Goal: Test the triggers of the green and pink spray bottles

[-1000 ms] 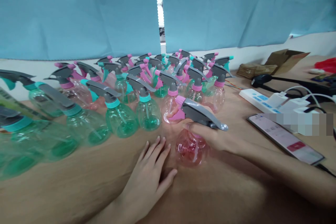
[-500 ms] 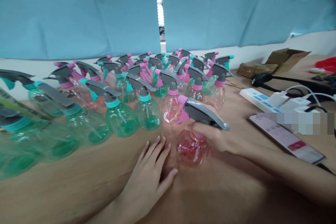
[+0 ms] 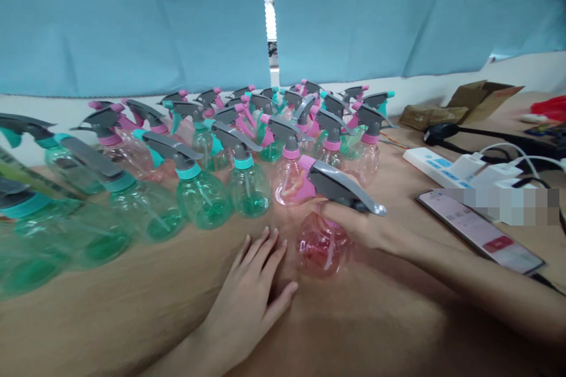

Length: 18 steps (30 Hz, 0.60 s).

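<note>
My right hand [image 3: 354, 221] is wrapped round the neck of a pink spray bottle [image 3: 322, 247], under its grey and pink trigger head. The bottle is upright on the brown table [image 3: 336, 330], and some of its neck is hidden by my fingers. My left hand [image 3: 256, 288] lies flat on the table just left of that bottle, fingers spread, holding nothing. Beyond my hands stand a green spray bottle [image 3: 250, 191], a second green spray bottle [image 3: 206, 203] and another pink spray bottle [image 3: 289, 179].
Several more green and pink spray bottles crowd the left and back of the table. On the right are a phone [image 3: 481, 232], a white power strip [image 3: 435, 168] with plugs and cables, a black headset [image 3: 442, 134] and an opened cardboard box [image 3: 481, 100]. A blue curtain [image 3: 132, 23] hangs behind.
Almost nothing differs. The right hand keeps its hold on the pink bottle, and the left hand stays flat; the whole view has shifted very slightly.
</note>
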### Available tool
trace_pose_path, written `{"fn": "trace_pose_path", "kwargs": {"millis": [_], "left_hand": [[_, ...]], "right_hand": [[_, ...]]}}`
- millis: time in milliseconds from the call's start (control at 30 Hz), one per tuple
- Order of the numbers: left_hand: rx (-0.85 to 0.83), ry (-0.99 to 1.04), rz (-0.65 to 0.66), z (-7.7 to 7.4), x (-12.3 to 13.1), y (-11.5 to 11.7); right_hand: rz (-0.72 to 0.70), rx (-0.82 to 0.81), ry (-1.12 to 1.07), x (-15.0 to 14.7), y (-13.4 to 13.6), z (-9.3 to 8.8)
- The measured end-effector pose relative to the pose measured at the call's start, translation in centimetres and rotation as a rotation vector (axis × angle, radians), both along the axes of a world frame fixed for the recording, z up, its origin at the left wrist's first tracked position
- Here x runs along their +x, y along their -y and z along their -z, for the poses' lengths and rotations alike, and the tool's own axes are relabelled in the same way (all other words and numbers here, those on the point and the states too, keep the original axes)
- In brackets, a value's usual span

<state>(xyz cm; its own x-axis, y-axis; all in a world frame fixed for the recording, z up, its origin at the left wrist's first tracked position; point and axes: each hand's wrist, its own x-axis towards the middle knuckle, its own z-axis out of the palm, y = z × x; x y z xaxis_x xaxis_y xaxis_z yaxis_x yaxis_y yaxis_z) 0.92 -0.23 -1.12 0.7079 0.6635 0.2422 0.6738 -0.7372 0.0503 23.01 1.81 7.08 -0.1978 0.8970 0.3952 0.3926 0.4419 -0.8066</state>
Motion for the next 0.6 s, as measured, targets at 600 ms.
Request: {"fn": "trace_pose_path", "kwargs": {"millis": [600], "left_hand": [[0.006,-0.023,-0.003,-0.09,0.24,0.04]], "right_hand": [[0.092,0.024,-0.067,-0.67,0.28,-0.53]]}}
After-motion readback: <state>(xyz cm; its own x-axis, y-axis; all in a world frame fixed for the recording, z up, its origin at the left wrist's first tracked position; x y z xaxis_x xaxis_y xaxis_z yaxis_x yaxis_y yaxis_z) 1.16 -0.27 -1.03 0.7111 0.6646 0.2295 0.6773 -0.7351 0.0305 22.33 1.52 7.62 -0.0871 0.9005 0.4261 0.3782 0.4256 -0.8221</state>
